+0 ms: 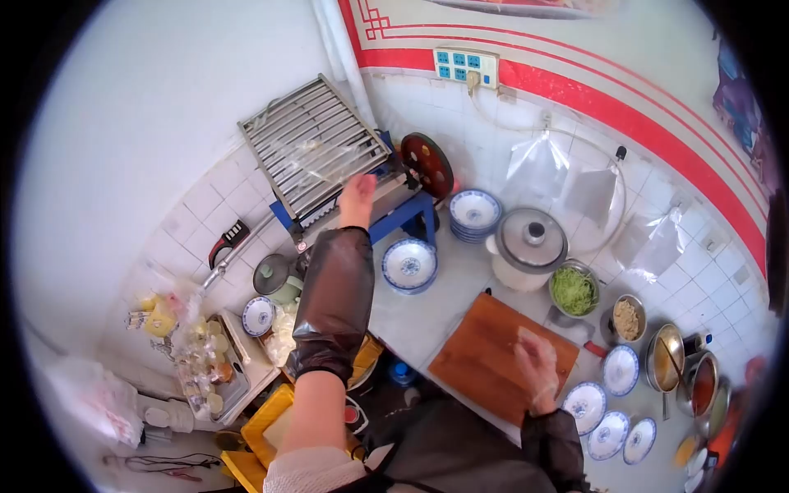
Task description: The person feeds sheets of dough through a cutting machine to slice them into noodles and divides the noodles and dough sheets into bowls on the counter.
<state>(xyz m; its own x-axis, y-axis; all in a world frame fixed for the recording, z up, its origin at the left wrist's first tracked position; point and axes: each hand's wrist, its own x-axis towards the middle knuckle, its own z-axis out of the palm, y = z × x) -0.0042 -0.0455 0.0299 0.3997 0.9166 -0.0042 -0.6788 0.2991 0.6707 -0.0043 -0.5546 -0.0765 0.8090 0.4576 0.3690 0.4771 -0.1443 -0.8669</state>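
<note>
Silver metal rack of parallel bars [297, 123] sits over a blue metal frame [401, 220] near the wall, ahead of your left arm. Your left hand [357, 200] is at its near edge, fingers bunched close; I cannot tell whether they are clamped on anything or simply resting there. Crumpled clear plastic film [319, 161] lies across the bars just beyond it. Loose film like that could slip between the bars and snag, should it be dragged along them.

Your right hand [538, 367] is over the brown wooden cutting board [475, 355], its fingers slightly apart with nothing visible between them; whether it touches the wood is unclear. Beside that sleeve lie blue-and-white patterned dishes [584, 407], close enough for a careless elbow or cuff to knock one.

Watch your dark translucent plastic sleeve [335, 287] on the left too: a stack of blue-and-white bowls [409, 264] stands near it, and a sideways sweep might topple them.
</note>
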